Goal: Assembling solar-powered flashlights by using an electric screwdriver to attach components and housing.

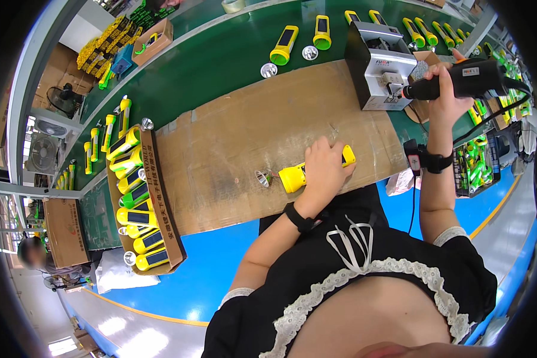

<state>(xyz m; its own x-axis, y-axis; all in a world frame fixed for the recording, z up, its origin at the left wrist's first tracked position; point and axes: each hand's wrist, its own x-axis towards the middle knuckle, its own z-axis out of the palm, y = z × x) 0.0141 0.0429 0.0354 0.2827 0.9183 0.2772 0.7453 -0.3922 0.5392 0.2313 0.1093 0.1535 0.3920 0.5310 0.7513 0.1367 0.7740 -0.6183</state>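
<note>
A yellow flashlight (pixel 291 178) with a dark panel lies on the brown cardboard sheet (pixel 238 137). My left hand (pixel 325 170) is wrapped over its body, so the middle is hidden. Just left of its wide head is a small shiny reflector (pixel 263 178), apparently joined to it by thin wires. In my right hand (pixel 446 98) I grip a black electric screwdriver (pixel 480 79), held nearly level. Its tip points left, at the front of a grey and black screw feeder (pixel 388 62); whether it touches is too small to tell.
At the left, a cardboard box (pixel 174 241) holds several yellow flashlights. More flashlights (pixel 285 45) and loose reflectors stand along the green bench (pixel 221 77). A black crate (pixel 480 164) with green parts is at the right. The screwdriver's cable (pixel 495 113) hangs beside my right forearm.
</note>
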